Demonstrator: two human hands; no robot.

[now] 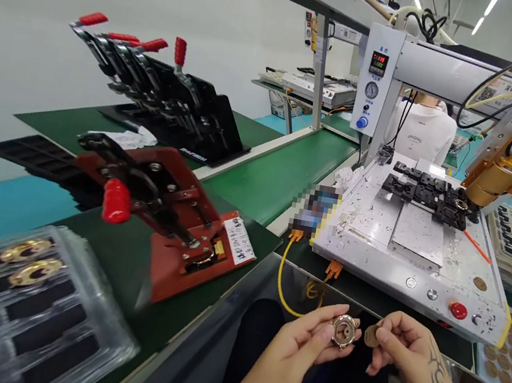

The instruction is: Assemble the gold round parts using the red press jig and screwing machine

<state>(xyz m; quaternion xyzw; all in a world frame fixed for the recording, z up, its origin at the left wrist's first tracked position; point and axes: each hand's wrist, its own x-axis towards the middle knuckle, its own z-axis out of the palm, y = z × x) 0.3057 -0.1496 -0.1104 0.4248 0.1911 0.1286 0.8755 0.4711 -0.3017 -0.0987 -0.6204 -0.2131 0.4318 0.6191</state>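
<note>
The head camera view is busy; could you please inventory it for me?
bench machine: one, white, right
metal cylinder: one, gold, machine's right side
fixtures: several, black, on the machine
rear machine: one, white, background
co-worker: one, white top, behind bench machine
blurred device: one, dark, beside bench machine
long strip: one, green, centre
clamp fixture: one, dark red, centre left
toggle clamps: several, black-and-red, rear left
tray: at least one, clear, lower left
oval parts: four visible, gold, in tray
discs: many, brown, right edge
round part: one, gold-coloured, bottom centre
held disc: one, brown, beside it
left hand: one, bare, grip on round part
right hand: one, bare, grip on held disc
</note>
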